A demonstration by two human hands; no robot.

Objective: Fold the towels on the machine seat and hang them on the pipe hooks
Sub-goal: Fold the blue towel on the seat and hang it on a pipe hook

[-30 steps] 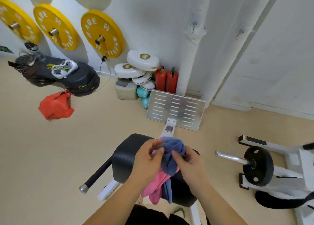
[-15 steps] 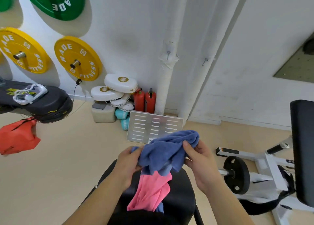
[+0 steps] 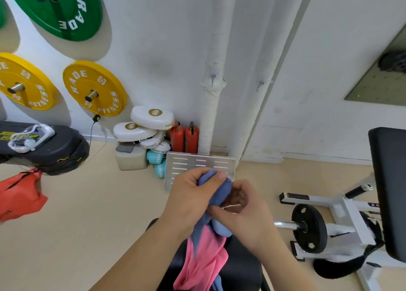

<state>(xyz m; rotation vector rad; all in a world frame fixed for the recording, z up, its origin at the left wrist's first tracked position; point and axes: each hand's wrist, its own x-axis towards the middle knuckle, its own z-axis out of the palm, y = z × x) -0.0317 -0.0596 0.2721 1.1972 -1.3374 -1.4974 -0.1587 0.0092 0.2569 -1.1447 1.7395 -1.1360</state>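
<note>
Left hand [image 3: 189,196] and right hand [image 3: 246,214] are both gripping the bunched blue towel [image 3: 219,192]. Pink towel [image 3: 204,260] is hanging beneath, over the black seat [image 3: 241,271].

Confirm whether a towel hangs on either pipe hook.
No: the wrapped pipe's hook and the neighbouring pipe's hook are both bare.

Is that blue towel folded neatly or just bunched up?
Bunched up: left hand and right hand grip the crumpled blue towel; pink towel dangles beneath.
</note>
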